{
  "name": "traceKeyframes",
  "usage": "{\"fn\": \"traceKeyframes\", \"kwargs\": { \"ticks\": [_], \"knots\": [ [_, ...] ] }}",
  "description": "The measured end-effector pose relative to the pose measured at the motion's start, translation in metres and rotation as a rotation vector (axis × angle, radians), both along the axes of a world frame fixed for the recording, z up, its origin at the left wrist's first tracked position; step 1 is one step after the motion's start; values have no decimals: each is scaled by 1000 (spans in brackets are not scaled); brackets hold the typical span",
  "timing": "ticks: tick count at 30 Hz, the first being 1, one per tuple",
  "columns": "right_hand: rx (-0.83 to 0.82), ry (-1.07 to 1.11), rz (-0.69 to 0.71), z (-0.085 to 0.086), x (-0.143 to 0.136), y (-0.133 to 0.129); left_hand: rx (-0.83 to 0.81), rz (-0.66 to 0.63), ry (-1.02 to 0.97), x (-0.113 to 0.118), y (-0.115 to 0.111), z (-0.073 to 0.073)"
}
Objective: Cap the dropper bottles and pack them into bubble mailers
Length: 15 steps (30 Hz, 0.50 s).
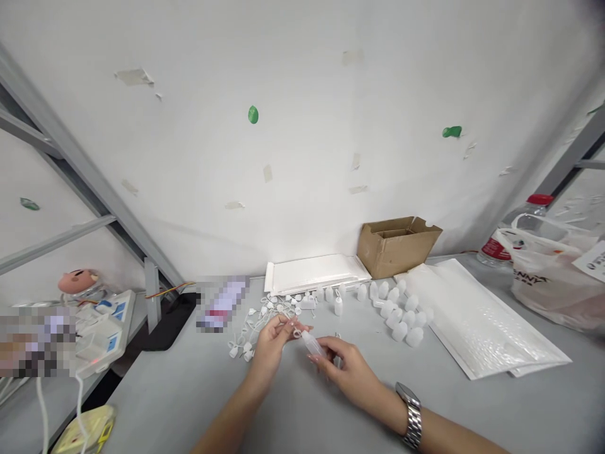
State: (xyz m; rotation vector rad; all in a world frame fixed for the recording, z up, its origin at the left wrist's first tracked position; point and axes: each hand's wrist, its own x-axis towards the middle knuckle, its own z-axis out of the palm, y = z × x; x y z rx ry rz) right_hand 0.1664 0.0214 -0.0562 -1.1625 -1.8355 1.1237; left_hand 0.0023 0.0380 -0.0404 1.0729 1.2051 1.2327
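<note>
Gripping bottle (313,345) and cap (301,333)

Holding the bottle in the right hand (348,366), tilted, with fingers closed round its body. Pinching the cap by its loop, at the bottle's top, between closed fingertips of the left hand (273,340) (seated or not, too small to tell). Beyond the left hand, on the table (293,410): loose caps (233,352). Beyond the right hand, rightward: spare bottles (399,331), then a mailer (472,321).

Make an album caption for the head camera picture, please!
Right hand holds a small, translucent plastic bottle, left hand at its looped end, near scattered white plastic caps on a grey table.
</note>
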Motion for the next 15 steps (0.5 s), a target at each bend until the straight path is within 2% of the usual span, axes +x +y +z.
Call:
{"fn": "traceKeyframes", "kwargs": {
  "ticks": [8,15],
  "knots": [
    [27,-22,31,1,0,-3,-43,7,-51,8,-5,0],
    [9,-59,-45,-7,-2,0,-69,-4,-93,9,-8,0]
  ]
}}
